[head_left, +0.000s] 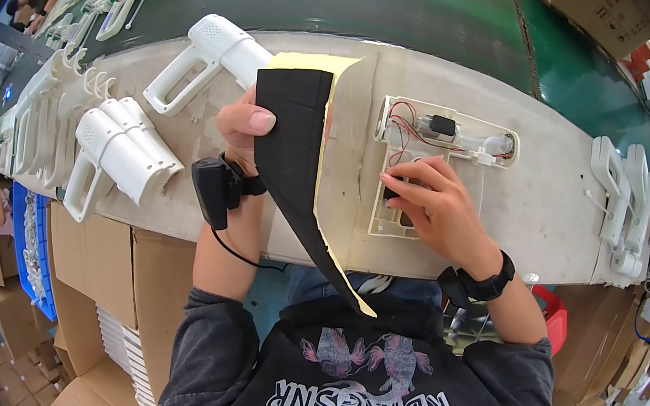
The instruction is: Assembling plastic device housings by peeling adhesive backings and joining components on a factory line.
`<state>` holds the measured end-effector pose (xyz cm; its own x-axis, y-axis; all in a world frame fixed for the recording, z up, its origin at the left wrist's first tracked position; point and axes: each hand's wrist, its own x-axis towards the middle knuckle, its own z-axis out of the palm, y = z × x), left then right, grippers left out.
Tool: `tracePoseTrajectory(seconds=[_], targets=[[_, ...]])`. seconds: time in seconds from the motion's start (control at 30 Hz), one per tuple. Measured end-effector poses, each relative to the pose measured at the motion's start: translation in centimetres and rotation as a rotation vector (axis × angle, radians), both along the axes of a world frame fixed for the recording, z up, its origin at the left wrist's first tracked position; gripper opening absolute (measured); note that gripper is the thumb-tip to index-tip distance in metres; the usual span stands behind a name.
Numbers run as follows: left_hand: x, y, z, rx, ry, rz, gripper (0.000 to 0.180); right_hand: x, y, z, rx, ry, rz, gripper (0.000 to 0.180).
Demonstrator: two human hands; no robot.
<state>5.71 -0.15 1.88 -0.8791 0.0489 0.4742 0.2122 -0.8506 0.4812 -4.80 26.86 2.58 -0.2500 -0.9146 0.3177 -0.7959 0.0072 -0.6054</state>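
Dark-sleeved forearms rise from the lower edge to a pale tabletop (540,208). Left hand (246,127) holds a black foam sheet (291,157) with yellow backing, thumb and fingers clamped on its left edge; the sheet droops over the tabletop's near edge. Right hand (425,200) rests on an open white shell (408,173) lying just right of the sheet, fingers together, tips pressed inside near its red wires and small motor (440,125). Finished white casings (129,150) lie to the left, more (621,195) at far right.
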Motion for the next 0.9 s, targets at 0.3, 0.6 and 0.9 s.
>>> tracePoseTrajectory(seconds=[0.3,0.6,0.9], targets=[[-0.5,1.4,0.6,-0.033,-0.340,0.236,0.051,0.2,2.0,1.1,-0.072,-0.241,-0.191,0.043],[-1.8,5.1,2.2,-0.619,-0.094,0.288,0.050,0.9,5.6,6.4,-0.146,-0.744,-0.357,0.063],[4.2,-4.4,2.9,-1.969,-0.811,1.178,0.067,-12.1,22.0,-5.3,0.070,0.080,-1.082,0.060]])
